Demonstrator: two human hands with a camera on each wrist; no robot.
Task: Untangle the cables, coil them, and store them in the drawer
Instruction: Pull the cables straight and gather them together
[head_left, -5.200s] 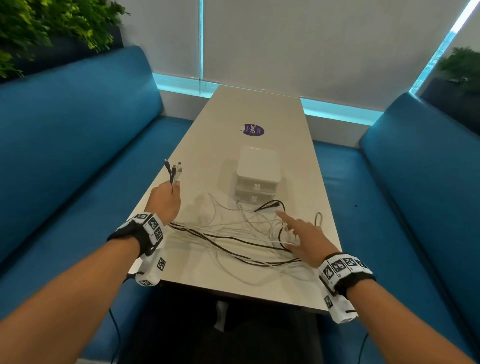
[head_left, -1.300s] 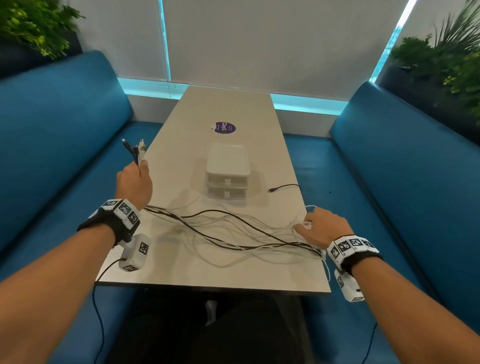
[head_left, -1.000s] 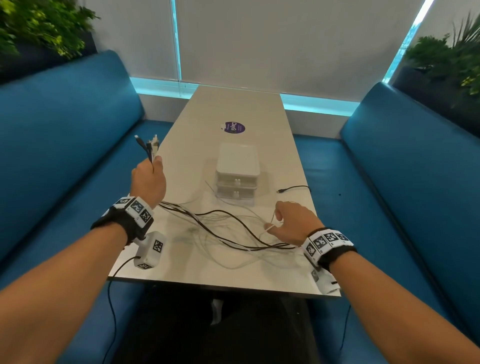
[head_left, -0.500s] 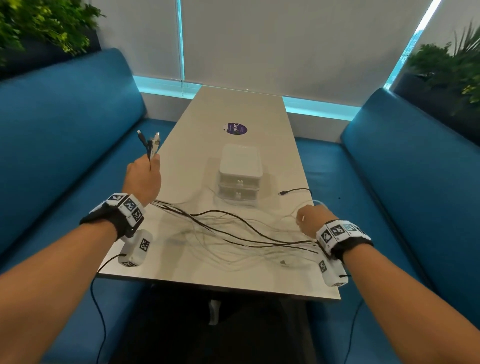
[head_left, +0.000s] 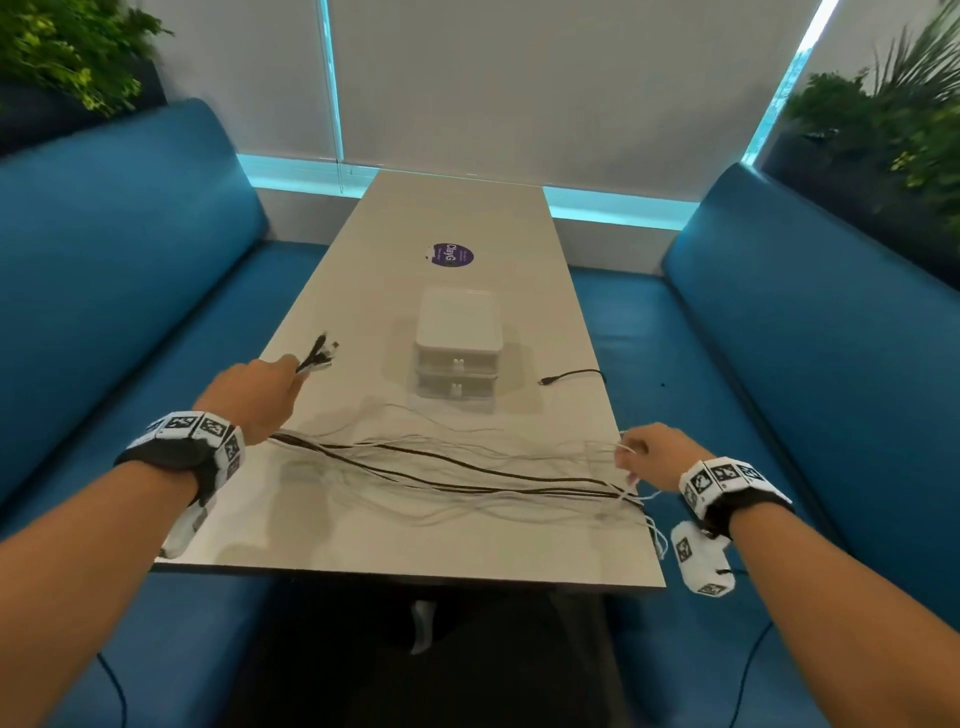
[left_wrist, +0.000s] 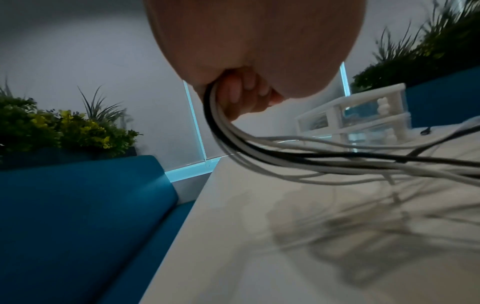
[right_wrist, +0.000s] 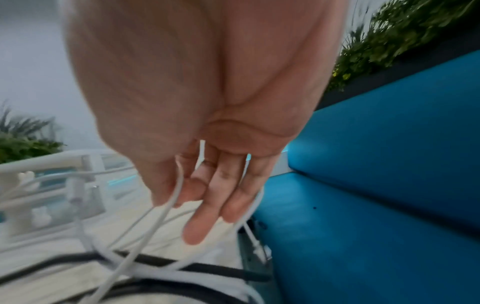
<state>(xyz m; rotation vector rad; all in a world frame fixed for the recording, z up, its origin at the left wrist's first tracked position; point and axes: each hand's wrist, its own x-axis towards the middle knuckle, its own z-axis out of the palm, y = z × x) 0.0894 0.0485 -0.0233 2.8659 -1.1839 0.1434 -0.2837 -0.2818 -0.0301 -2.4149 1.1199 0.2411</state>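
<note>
Left hand (head_left: 254, 395) grip clenched on cables (head_left: 467, 467), right hand (head_left: 655, 452) pinching white cable (right_wrist: 168, 203) at table (head_left: 415, 545) edge.

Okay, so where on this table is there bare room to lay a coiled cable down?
Bare patches: the far table beyond the purple sticker; the strip left of the drawer unit; the near edge below the cables. Crowded: the band of cables between left hand and right hand, and a black cable end right of the drawers.
</note>
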